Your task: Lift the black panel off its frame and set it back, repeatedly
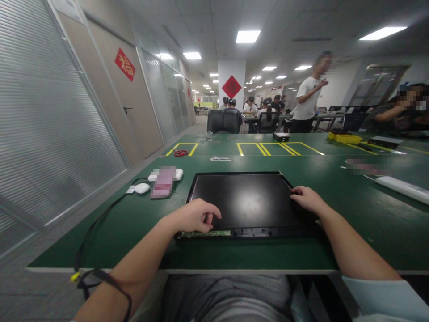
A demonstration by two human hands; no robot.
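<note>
A black LCD screen (248,197) lies flat on the green table in front of me, within a thin dark frame. Along its near left edge runs a narrow green circuit board (206,233). My left hand (198,214) is over the near left corner of the screen. Its fingers are loosely bent and apart, with nothing seen in them. At the screen's right edge, my right hand (306,200) has thumb and fingers closed on the black frame (284,180). The undersides of its fingers are partly hidden.
Left of the screen are a pinkish blurred packet (163,183), a white rounded object (141,188) and a black strap (90,226). Beyond lie red-handled scissors (181,153), small white pieces (221,158) and a clear cup (208,136). A white tube (407,188) lies right. People are farther off.
</note>
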